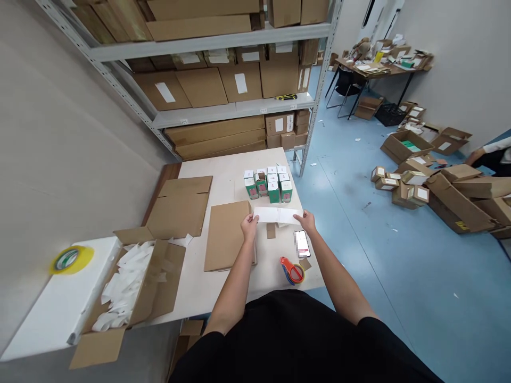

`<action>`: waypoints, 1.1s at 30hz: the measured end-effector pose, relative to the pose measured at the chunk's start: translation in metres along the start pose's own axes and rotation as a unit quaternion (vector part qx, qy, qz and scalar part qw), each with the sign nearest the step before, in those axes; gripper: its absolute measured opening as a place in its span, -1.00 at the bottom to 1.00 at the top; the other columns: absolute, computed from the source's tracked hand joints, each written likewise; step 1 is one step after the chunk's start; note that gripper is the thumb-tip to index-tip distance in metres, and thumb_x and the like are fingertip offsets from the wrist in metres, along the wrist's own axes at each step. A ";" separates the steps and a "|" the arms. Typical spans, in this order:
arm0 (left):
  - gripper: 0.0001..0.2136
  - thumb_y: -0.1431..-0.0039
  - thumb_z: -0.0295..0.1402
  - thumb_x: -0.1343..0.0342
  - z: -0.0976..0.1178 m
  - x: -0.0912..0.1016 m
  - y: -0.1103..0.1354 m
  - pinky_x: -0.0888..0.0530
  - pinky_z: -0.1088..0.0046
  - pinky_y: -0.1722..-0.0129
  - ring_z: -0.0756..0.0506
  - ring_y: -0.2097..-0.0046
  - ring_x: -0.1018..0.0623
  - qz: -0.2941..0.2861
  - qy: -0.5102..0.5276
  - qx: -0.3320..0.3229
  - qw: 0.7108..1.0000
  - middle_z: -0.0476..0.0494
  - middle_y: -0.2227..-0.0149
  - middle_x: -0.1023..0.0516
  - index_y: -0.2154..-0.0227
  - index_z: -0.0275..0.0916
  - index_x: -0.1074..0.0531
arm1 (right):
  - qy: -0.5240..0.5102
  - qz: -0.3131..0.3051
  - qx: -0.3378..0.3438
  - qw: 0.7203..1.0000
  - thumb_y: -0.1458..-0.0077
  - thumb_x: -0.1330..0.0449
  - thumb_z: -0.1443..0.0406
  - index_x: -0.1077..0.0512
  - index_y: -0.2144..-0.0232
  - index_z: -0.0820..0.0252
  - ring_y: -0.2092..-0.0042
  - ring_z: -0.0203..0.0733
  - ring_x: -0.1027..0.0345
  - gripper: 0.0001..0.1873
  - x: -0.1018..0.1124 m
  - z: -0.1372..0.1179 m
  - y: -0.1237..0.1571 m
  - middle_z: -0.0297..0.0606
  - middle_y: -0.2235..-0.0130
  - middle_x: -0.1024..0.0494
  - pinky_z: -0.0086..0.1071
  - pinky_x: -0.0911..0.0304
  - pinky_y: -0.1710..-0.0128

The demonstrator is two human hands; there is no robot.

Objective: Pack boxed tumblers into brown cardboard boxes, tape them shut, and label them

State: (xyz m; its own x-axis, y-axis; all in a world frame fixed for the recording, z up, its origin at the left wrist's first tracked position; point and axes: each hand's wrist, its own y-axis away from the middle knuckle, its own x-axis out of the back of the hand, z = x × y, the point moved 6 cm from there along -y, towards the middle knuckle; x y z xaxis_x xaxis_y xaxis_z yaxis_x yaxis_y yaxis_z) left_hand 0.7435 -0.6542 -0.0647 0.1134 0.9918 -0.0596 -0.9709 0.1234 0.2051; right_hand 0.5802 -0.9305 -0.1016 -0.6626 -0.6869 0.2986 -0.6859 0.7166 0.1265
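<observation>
I hold a white strip of paper [277, 215] flat over the table [207, 287]. My left hand [249, 225] pinches its left end and my right hand [306, 220] pinches its right end. Just beyond the strip stands a cluster of several small green and white boxes [268, 184]. Under my left hand lies a flat cardboard sheet [227, 235]. A phone [302, 243] lies near my right wrist, and a red tape dispenser [293, 270] sits closer to me.
An open carton of crumpled white paper [128, 287] sits at the left, with a yellow tape roll [71, 259] beside it. Flattened cardboard [181, 206] lies behind. Shelves of cartons [223, 85] stand ahead. Loose boxes [439, 181] litter the blue floor at the right, where another person's arm [489, 151] shows.
</observation>
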 end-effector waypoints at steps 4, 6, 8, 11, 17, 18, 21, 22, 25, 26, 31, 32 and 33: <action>-0.68 0.17 -0.27 -0.47 0.013 0.007 0.005 -0.57 0.30 0.12 -0.11 0.28 -0.63 -0.034 -0.012 0.008 0.999 -0.20 0.33 -0.68 0.33 -0.31 -0.63 | 0.066 0.084 -0.016 0.994 0.10 -0.36 0.05 -0.51 0.05 0.15 -0.04 0.17 -0.47 -0.44 0.008 0.004 0.001 -0.01 0.00 -0.62 -0.01 -0.40 -0.07; -0.68 0.17 -0.24 -0.47 0.021 0.008 0.010 -0.56 0.30 0.12 -0.11 0.28 -0.62 -0.052 -0.030 -0.015 0.998 -0.20 0.33 -0.68 0.34 -0.31 -0.64 | 0.081 0.065 0.065 0.992 0.02 -0.32 0.10 -0.49 -0.12 0.15 -0.27 0.21 -0.33 -0.36 -0.003 -0.016 0.006 0.02 -0.22 -0.52 0.07 -0.26 -0.28; -0.68 0.15 -0.21 -0.47 0.031 0.010 0.014 -0.55 0.31 0.12 -0.12 0.27 -0.61 -0.067 -0.048 -0.039 0.996 -0.18 0.33 -0.68 0.33 -0.29 -0.65 | 0.081 -0.021 0.149 0.985 -0.05 -0.29 0.13 -0.51 -0.16 0.10 -0.40 0.19 -0.18 -0.40 -0.024 -0.042 0.012 -0.08 -0.28 -0.49 0.09 -0.12 -0.39; -0.67 0.13 -0.18 -0.46 0.047 0.016 0.018 -0.54 0.32 0.12 -0.11 0.27 -0.60 -0.096 -0.063 -0.058 0.992 -0.16 0.32 -0.68 0.32 -0.26 -0.66 | 0.069 -0.139 0.195 0.968 -0.11 -0.33 0.15 -0.58 -0.09 0.01 -0.44 0.20 -0.12 -0.53 -0.053 -0.073 0.020 -0.15 -0.21 -0.57 0.13 -0.09 -0.40; -0.71 0.10 -0.18 -0.43 0.080 0.038 0.023 -0.54 0.34 0.10 -0.12 0.23 -0.61 -0.141 -0.073 -0.086 0.984 -0.17 0.27 -0.69 0.32 -0.23 -0.65 | 0.008 -0.258 0.186 0.948 -0.11 -0.34 0.05 -0.66 0.25 0.03 -0.09 0.08 -0.49 -0.75 -0.073 -0.104 0.027 -0.20 0.02 -0.69 -0.08 -0.36 -0.10; -0.70 0.10 -0.20 -0.43 0.085 0.043 0.023 -0.54 0.34 0.10 -0.12 0.23 -0.61 -0.143 -0.078 -0.088 0.983 -0.18 0.26 -0.69 0.30 -0.23 -0.65 | 0.002 -0.276 0.176 0.945 -0.11 -0.33 0.03 -0.65 0.32 0.05 0.03 0.04 -0.53 -0.74 -0.074 -0.105 0.027 -0.22 0.12 -0.71 -0.14 -0.39 0.00; -0.69 0.16 -0.26 -0.43 0.090 0.055 0.023 -0.54 0.36 0.16 -0.12 0.28 -0.60 -0.161 -0.111 -0.069 0.978 -0.16 0.31 -0.69 0.29 -0.24 -0.67 | -0.001 -0.298 0.161 0.941 -0.07 -0.35 0.01 -0.61 0.42 0.08 0.22 -0.04 -0.50 -0.71 -0.073 -0.109 0.027 -0.27 0.30 -0.68 -0.24 -0.36 0.16; -0.72 0.17 -0.27 -0.43 0.090 0.058 0.022 -0.53 0.37 0.18 -0.12 0.31 -0.59 -0.166 -0.126 -0.060 0.976 -0.15 0.34 -0.68 0.32 -0.23 -0.68 | 0.001 -0.303 0.164 0.939 -0.06 -0.36 0.01 -0.61 0.43 0.08 0.22 -0.05 -0.50 -0.72 -0.073 -0.111 0.027 -0.27 0.31 -0.68 -0.25 -0.34 0.16; -0.79 0.15 -0.27 -0.42 0.088 0.063 0.021 -0.50 0.37 0.21 -0.12 0.34 -0.57 -0.153 -0.154 -0.050 0.975 -0.14 0.39 -0.67 0.40 -0.23 -0.69 | 0.012 -0.322 0.174 0.931 -0.05 -0.36 0.03 -0.61 0.43 0.08 0.21 -0.05 -0.49 -0.73 -0.074 -0.118 0.026 -0.25 0.30 -0.68 -0.25 -0.31 0.14; -0.79 0.14 -0.27 -0.42 0.087 0.064 0.020 -0.50 0.36 0.20 -0.12 0.34 -0.57 -0.142 -0.156 -0.051 0.976 -0.14 0.39 -0.68 0.40 -0.24 -0.69 | 0.016 -0.326 0.176 0.929 -0.06 -0.36 0.04 -0.61 0.43 0.08 0.21 -0.06 -0.49 -0.74 -0.076 -0.120 0.025 -0.25 0.30 -0.68 -0.25 -0.30 0.14; -0.79 0.20 -0.30 -0.45 0.084 0.078 0.014 -0.50 0.37 0.20 -0.11 0.34 -0.57 -0.076 -0.126 -0.037 0.988 -0.11 0.42 -0.66 0.43 -0.24 -0.67 | 0.019 -0.318 0.203 0.926 -0.10 -0.31 0.08 -0.59 0.42 0.09 0.22 -0.06 -0.47 -0.77 -0.074 -0.123 0.016 -0.26 0.30 -0.67 -0.26 -0.29 0.14; -0.79 0.23 -0.31 -0.46 0.085 0.087 0.011 -0.50 0.37 0.21 -0.11 0.35 -0.56 -0.050 -0.116 -0.033 0.992 -0.09 0.44 -0.64 0.45 -0.24 -0.66 | 0.019 -0.307 0.206 0.929 -0.09 -0.31 0.09 -0.59 0.43 0.09 0.22 -0.06 -0.47 -0.78 -0.070 -0.121 0.012 -0.26 0.31 -0.67 -0.25 -0.29 0.13; -0.78 0.24 -0.31 -0.47 0.086 0.098 0.008 -0.51 0.38 0.21 -0.10 0.36 -0.56 -0.020 -0.107 -0.031 0.994 -0.07 0.46 -0.63 0.46 -0.24 -0.65 | 0.019 -0.290 0.206 0.934 -0.08 -0.31 0.11 -0.58 0.44 0.08 0.22 -0.05 -0.48 -0.80 -0.065 -0.117 0.007 -0.26 0.31 -0.67 -0.24 -0.30 0.12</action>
State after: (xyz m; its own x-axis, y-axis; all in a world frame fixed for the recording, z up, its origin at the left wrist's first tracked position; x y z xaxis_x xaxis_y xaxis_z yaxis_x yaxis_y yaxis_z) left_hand 0.7649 -0.5534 0.0155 0.1882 0.9717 0.1431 -0.9751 0.1675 0.1451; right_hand 0.6536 -0.8670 -0.0094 -0.1367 -0.9350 0.3271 -0.9893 0.1118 -0.0939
